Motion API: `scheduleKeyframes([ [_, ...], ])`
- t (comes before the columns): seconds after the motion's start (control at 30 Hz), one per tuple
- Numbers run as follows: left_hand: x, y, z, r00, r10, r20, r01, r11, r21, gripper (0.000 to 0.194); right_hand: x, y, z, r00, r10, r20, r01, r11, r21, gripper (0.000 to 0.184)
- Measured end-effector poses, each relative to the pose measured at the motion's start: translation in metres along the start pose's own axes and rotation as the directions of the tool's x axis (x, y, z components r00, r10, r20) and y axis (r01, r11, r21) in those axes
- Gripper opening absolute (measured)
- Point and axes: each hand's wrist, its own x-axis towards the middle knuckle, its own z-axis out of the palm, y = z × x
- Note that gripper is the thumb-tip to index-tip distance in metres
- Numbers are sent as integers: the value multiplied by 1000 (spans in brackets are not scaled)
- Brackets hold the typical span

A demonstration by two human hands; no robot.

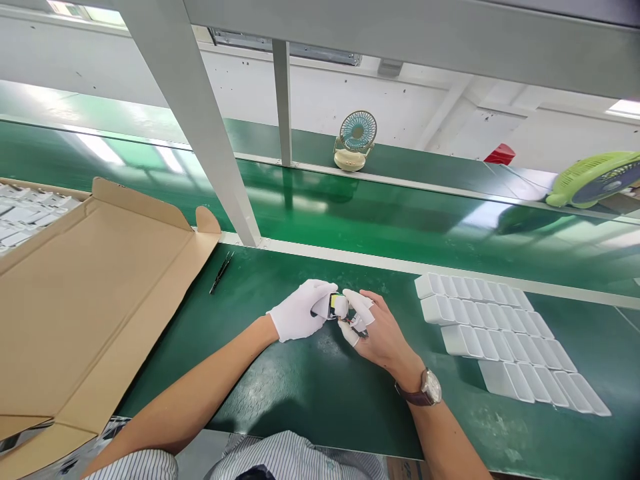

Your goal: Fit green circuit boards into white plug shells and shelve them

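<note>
In the middle of the green table my left hand [302, 311], in a white glove, is closed around a small white plastic casing [321, 307]. My right hand [380, 331] wears white finger covers and pinches a small white part with a yellow-green patch [341, 306] at the casing's open end. Dark and thin wire-like bits show below the right fingertips; what they belong to is too small to tell. The two hands almost meet. To the right, rows of white plastic casings [480, 309] stand side by side.
Black tweezers [221, 272] lie on the table at left, beside a large open cardboard box [95, 267] with white parts [30, 213] in it. A grey post [210, 133] rises behind. Farther back are a green conveyor belt [320, 220], a small fan [355, 140] and a lime-green fan [595, 179].
</note>
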Motion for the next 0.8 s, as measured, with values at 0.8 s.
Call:
scheduleKeyframes([
  [0.8, -4, -8, 4, 999, -16, 33, 16, 1000, 10, 82, -1, 0, 2, 1000, -8, -6, 8, 1000, -1, 70],
])
